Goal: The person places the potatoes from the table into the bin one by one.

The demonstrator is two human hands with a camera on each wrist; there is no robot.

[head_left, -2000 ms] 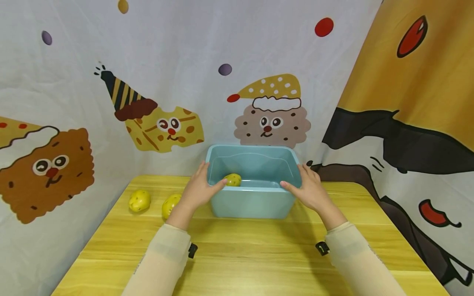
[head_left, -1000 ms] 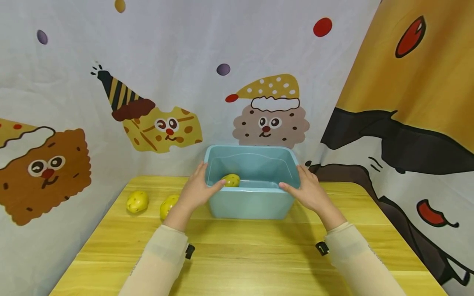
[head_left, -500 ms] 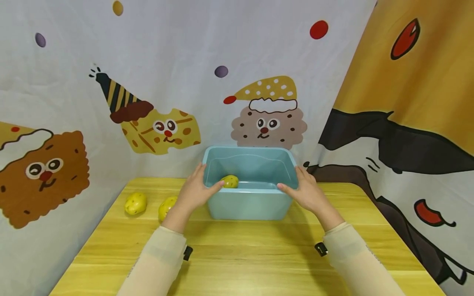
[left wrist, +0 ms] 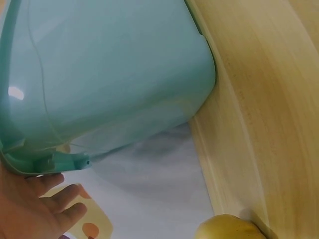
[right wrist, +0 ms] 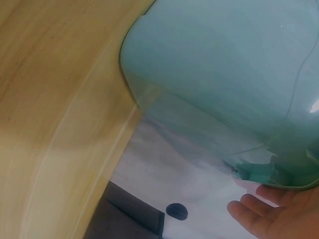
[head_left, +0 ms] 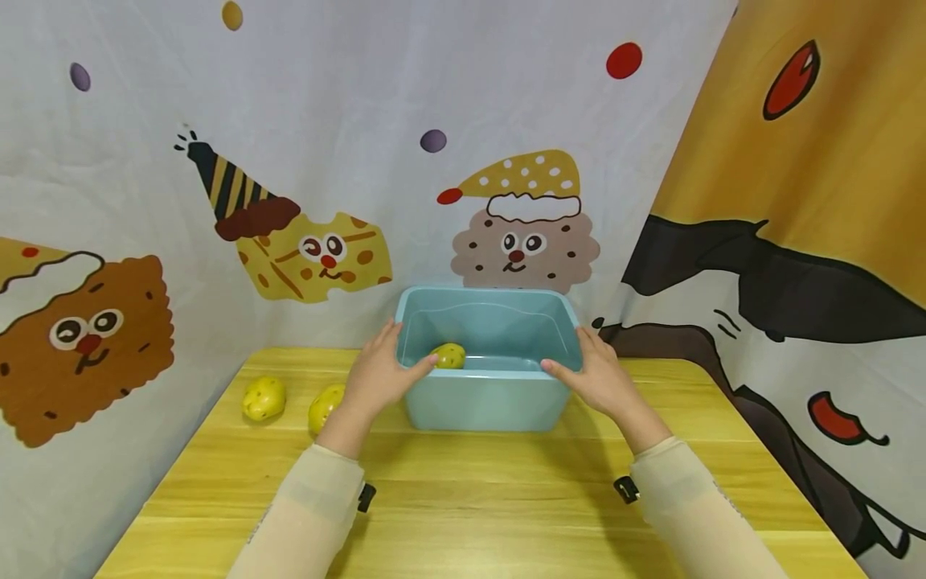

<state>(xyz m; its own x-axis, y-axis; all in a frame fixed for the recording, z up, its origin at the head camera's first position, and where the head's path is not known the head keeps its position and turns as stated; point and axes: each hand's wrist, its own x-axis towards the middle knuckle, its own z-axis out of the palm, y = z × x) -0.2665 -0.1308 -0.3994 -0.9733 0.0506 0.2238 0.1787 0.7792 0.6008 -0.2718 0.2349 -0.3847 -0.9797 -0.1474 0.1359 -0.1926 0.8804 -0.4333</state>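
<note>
Steadying the blue bin (head_left: 488,402) on the table (head_left: 499,503), clasped its rim at either end with left grip (head_left: 378,371) and right grip (head_left: 602,375). Had one yellow potato (head_left: 452,355) inside, two loose potatoes (head_left: 264,399) outside to the left. Seemed to be positioning the bin; likely called next for even pressure from both sides.

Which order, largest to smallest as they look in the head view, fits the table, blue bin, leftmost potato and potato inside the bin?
1. Table
2. Blue bin
3. Leftmost potato and potato inside the bin: unranked; the second shows smaller but is partly hidden.
</note>
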